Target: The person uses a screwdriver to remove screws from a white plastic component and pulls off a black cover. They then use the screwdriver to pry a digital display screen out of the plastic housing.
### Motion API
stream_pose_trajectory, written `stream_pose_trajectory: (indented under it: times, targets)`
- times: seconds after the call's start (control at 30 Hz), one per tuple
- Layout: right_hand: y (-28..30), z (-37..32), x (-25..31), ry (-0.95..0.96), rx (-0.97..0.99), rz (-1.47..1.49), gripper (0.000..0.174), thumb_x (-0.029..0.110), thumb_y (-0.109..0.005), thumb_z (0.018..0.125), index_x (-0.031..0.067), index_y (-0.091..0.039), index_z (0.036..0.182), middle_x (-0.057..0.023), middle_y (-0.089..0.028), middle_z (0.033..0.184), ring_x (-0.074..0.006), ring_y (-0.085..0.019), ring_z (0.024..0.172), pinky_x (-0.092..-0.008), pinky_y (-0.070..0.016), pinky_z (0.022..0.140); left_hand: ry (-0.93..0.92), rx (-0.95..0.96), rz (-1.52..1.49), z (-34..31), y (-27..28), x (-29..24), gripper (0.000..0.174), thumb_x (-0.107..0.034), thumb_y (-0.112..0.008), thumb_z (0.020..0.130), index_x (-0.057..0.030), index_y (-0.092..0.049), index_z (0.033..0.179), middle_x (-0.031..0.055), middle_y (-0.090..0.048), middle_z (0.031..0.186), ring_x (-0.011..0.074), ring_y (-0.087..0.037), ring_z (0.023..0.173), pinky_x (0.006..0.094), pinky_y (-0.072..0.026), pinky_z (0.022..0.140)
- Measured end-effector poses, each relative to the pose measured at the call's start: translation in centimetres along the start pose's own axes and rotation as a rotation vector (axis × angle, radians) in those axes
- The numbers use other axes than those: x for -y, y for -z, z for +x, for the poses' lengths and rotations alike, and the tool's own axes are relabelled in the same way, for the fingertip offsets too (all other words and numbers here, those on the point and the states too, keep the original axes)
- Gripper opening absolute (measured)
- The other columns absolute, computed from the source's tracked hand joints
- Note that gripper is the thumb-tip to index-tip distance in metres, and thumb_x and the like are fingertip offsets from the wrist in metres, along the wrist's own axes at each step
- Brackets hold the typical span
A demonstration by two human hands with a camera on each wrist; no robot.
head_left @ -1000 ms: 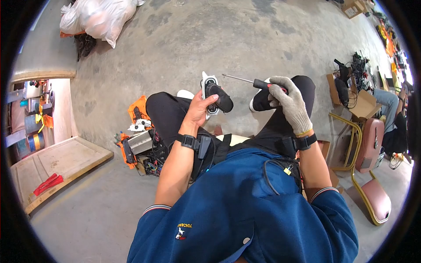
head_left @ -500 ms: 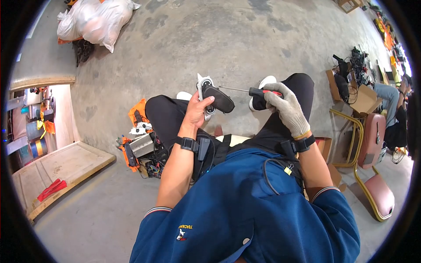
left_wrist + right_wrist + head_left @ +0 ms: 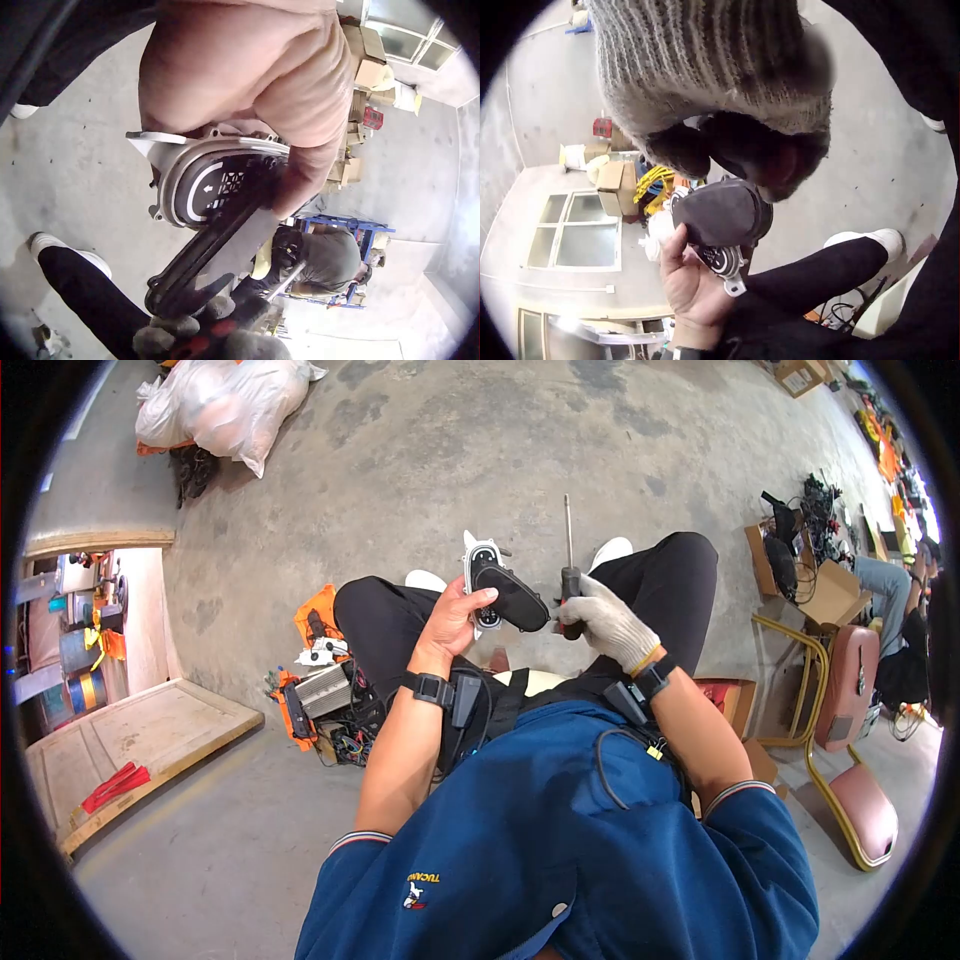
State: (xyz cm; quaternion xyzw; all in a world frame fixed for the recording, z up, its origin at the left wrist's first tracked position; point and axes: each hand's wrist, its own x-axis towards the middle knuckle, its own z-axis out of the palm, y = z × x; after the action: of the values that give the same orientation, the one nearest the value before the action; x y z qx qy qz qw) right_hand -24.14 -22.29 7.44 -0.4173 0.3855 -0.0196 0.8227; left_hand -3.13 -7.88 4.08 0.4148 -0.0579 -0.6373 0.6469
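My bare left hand holds a silver-framed instrument display with mounting lugs along its rim, the thumb pressing on a black oval cover. The cover lies at a slant across the display, so part of the dark face with its digit segments and arrow shows. In my gloved right hand I grip a screwdriver by its black and red handle, its shaft pointing up and away from me. The right fingertips are right at the cover's outer end. Part of the display is hidden by the left hand and the cover.
Electronic parts and orange pieces are heaped beside my left leg. A wooden board with a red item lies further left. White bags sit at the far left. A pink chair and cardboard boxes stand at the right.
The screwdriver has swung from pointing left at the display to pointing away. My right hand has moved left and closer to the cover. The left hand keeps its hold, the cover slightly turned.
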Motion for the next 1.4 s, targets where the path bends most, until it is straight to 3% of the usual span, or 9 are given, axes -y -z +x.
stream_pose_trajectory:
  times: [0.03,0.13,0.23,0.63,0.73,0.83,0.97,1.03,1.4]
  targets:
    - [-0.3,0.3,-0.2,0.001,0.001,-0.001,0.025,0.012,-0.068,0.083,0.0019,-0.052,0.100,-0.0063,-0.055,0.086,-0.0155,-0.059,0.071,-0.0304,-0.0509,0.063,0.000,0.007,-0.001,0.0,-0.1,-0.1,0.033,-0.001,-0.070,0.086,-0.0027,-0.063,0.118,0.0047,-0.070,0.107,0.0149,-0.066,0.098,0.0298,-0.0521,0.091]
    - [-1.8,0.4,0.5,-0.008,-0.088,-0.211,0.035,0.029,-0.069,0.083,0.0024,-0.055,0.101,-0.0016,-0.054,0.072,-0.0099,-0.054,0.061,-0.0251,-0.0432,0.054,-0.006,0.014,0.007,-0.2,-0.4,-0.1,0.034,-0.001,-0.070,0.085,-0.0026,-0.063,0.119,0.0047,-0.069,0.108,0.0150,-0.066,0.100,0.0298,-0.0512,0.093]
    - [-2.1,0.3,0.5,0.026,-0.078,-0.289,0.037,0.031,-0.069,0.083,0.0019,-0.056,0.103,-0.0021,-0.056,0.073,-0.0091,-0.054,0.061,-0.0242,-0.0419,0.052,-0.013,0.018,0.016,-0.1,-0.3,-0.1,0.037,-0.002,-0.071,0.084,-0.0023,-0.063,0.120,0.0052,-0.069,0.110,0.0156,-0.065,0.103,0.0304,-0.0496,0.096]
    - [-1.2,1.2,-1.3,0.043,-0.052,-0.298,0.047,0.031,-0.069,0.083,-0.0022,-0.058,0.115,-0.0030,-0.059,0.075,-0.0090,-0.057,0.061,-0.0239,-0.0429,0.052,-0.049,-0.008,0.025,0.0,-0.3,-0.1,0.042,-0.002,-0.072,0.083,0.0001,-0.061,0.123,0.0083,-0.068,0.116,0.0184,-0.064,0.107,0.0330,-0.0474,0.100]
    - [-1.2,1.1,-1.2,0.015,-0.049,-0.228,0.035,0.023,-0.072,0.082,0.0007,-0.057,0.105,-0.0026,-0.057,0.079,-0.0095,-0.055,0.064,-0.0242,-0.0454,0.056,-0.051,-0.006,0.021,0.0,-0.2,0.0,0.041,-0.002,-0.072,0.084,0.0005,-0.061,0.123,0.0088,-0.068,0.116,0.0188,-0.064,0.108,0.0333,-0.0474,0.100]
    - [-1.3,0.8,-1.0,0.027,-0.043,-0.259,0.041,0.030,-0.070,0.082,-0.0008,-0.058,0.106,-0.0032,-0.058,0.074,-0.0091,-0.056,0.060,-0.0238,-0.0421,0.051,-0.046,0.005,0.004,0.0,-0.2,0.0,0.040,-0.002,-0.071,0.084,0.0009,-0.061,0.123,0.0095,-0.068,0.116,0.0192,-0.064,0.108,0.0336,-0.0478,0.100]
    - [-1.1,1.0,-1.3,0.005,0.014,-0.211,0.038,0.030,-0.070,0.083,0.0001,-0.058,0.103,-0.0034,-0.057,0.074,-0.0089,-0.053,0.059,-0.0240,-0.0407,0.050,-0.028,0.026,-0.031,-0.1,-0.3,-0.1,0.040,-0.002,-0.070,0.085,0.0016,-0.061,0.123,0.0106,-0.068,0.116,0.0199,-0.065,0.106,0.0339,-0.0490,0.099]
    - [-1.0,1.0,-1.3,0.003,0.046,-0.149,0.036,0.023,-0.072,0.085,0.0003,-0.058,0.109,-0.0038,-0.058,0.085,-0.0090,-0.054,0.065,-0.0231,-0.0436,0.055,-0.029,0.020,-0.039,0.0,-0.4,-0.2,0.039,-0.001,-0.070,0.085,0.0010,-0.061,0.122,0.0098,-0.068,0.114,0.0194,-0.066,0.105,0.0335,-0.0497,0.098]
    - [-1.6,0.3,-0.4,-0.019,0.108,-0.093,0.035,0.020,-0.072,0.084,-0.0005,-0.056,0.108,-0.0059,-0.059,0.089,-0.0084,-0.055,0.072,-0.0222,-0.0480,0.061,-0.037,-0.036,-0.081,0.1,0.5,0.3,0.033,0.002,-0.068,0.085,-0.0019,-0.062,0.118,0.0047,-0.069,0.106,0.0152,-0.066,0.098,0.0309,-0.0524,0.094]
